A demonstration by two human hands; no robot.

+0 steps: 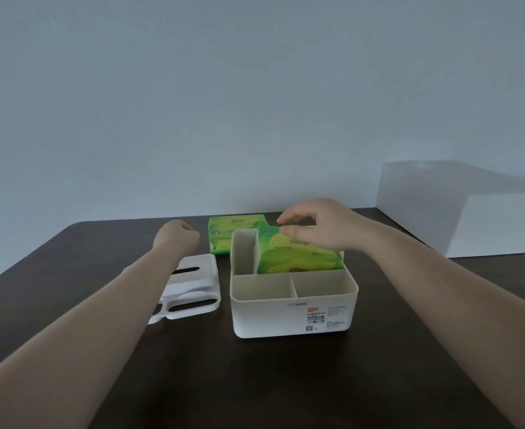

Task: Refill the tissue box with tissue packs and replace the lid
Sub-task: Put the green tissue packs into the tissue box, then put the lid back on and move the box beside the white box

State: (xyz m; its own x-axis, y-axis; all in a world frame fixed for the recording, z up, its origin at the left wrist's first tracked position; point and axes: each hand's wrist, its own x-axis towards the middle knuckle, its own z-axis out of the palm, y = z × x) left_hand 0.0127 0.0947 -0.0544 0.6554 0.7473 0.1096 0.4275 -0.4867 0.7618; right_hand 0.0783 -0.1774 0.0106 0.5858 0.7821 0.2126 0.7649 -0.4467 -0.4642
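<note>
Tissue box (pixel 292 308) is sitting on my dark counter (pixel 255 382); right hand (pixel 317 226) is pinching a green pack (pixel 298 257), left hand (pixel 179 236) fisted empty beside it.

The white tissue box (pixel 292 314) carries a sticker (pixel 324 318) on its front wall: a small red tag at the top left, a line of dark characters under it, a barcode, a square code and fine print, all too small to read. A faint embossed mark sits above it near the rim, unreadable. Each green tissue pack, the tilted one (pixel 298 255) in the box and the flat one (pixel 233 230) behind it, shows a red brand logo, illegible.
</note>
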